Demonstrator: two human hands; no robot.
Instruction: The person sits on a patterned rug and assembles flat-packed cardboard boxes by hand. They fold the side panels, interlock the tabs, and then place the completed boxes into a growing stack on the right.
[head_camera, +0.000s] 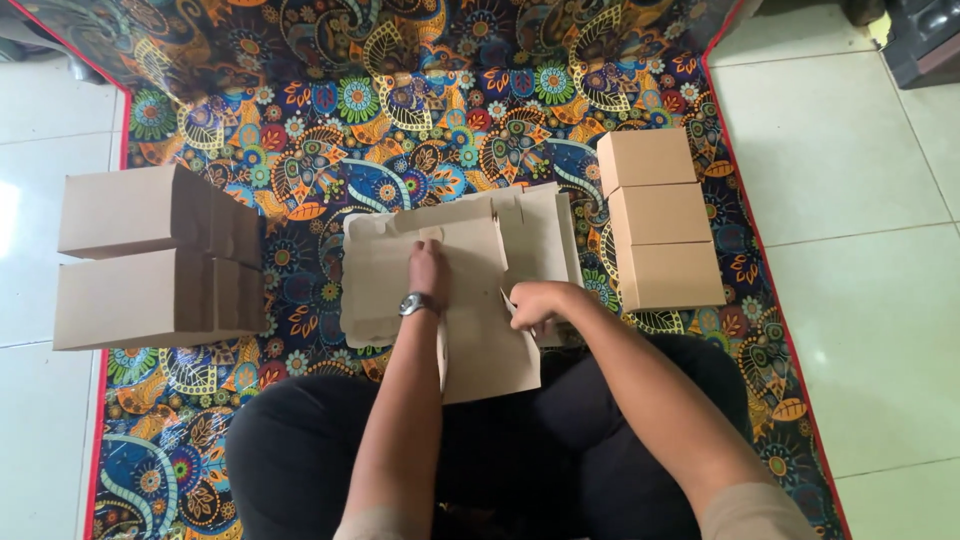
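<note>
A flat, unfolded brown cardboard box blank (470, 300) lies on the patterned mat in front of my crossed legs, on top of more flat blanks (545, 225). My left hand (428, 268), with a wristwatch, presses down on the middle of the top blank, fingers together. At the blank's right edge my right hand (535, 302) pinches a side flap.
Three folded brown boxes (660, 215) stand in a row at the right of the blanks. Two stacks of folded boxes (150, 255) sit at the left, over the mat's edge. The colourful floral mat (400, 110) lies on white floor tiles (860, 200).
</note>
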